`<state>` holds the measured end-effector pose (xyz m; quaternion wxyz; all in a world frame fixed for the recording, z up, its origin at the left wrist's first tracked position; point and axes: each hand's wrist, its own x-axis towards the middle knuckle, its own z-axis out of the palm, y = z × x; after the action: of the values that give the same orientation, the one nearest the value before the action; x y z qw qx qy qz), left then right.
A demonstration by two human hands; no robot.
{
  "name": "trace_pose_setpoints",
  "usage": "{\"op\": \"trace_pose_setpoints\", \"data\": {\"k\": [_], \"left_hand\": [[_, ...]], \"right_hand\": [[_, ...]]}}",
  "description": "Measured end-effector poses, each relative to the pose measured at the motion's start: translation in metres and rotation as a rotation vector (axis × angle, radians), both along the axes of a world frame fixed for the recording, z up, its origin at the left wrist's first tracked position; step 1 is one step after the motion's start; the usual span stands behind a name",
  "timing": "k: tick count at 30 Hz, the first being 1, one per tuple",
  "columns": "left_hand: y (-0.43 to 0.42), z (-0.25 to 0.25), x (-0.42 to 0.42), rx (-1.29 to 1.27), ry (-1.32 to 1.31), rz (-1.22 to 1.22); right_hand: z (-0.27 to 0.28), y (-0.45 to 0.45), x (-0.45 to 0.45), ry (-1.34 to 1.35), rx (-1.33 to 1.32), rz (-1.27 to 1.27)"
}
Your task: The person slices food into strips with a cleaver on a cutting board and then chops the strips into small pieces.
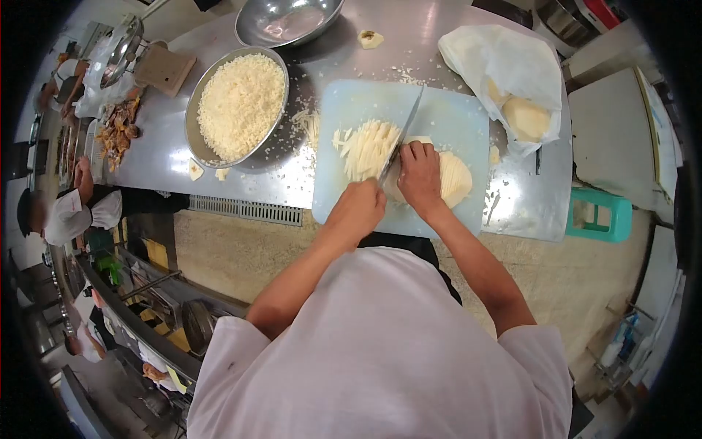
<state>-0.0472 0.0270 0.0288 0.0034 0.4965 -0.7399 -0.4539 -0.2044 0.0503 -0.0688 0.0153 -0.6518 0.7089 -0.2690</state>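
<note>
A large knife has its handle in my left hand, which is closed around it. The blade points away from me over a pale blue cutting board. Just right of the blade, my right hand presses bent, closed fingers on a pale sliced vegetable. More thin slices fan out to the right of this hand. Left of the blade lies a pile of cut strips.
A metal bowl of chopped pale bits stands left of the board, with another metal bowl behind it. A white plastic bag holds pale pieces at right. A green stool is beyond. People work at left, one a co-worker.
</note>
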Motion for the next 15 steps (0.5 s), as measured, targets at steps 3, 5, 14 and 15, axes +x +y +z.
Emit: {"op": "trace_pose_setpoints", "data": {"k": [3, 5, 14, 15], "left_hand": [[0.020, 0.012, 0.015, -0.053, -0.037, -0.025], [0.021, -0.041, 0.008, -0.172, -0.012, -0.053], [0.020, -0.051, 0.012, -0.186, 0.030, -0.065], [0.018, -0.055, 0.007, -0.381, 0.116, -0.097]], "right_hand": [[-0.002, 0.002, 0.001, -0.001, -0.025, -0.034], [0.004, 0.003, 0.002, -0.010, -0.054, -0.016], [0.001, 0.004, 0.001, -0.013, -0.020, -0.003], [0.000, 0.004, 0.001, -0.014, -0.018, -0.003]]}}
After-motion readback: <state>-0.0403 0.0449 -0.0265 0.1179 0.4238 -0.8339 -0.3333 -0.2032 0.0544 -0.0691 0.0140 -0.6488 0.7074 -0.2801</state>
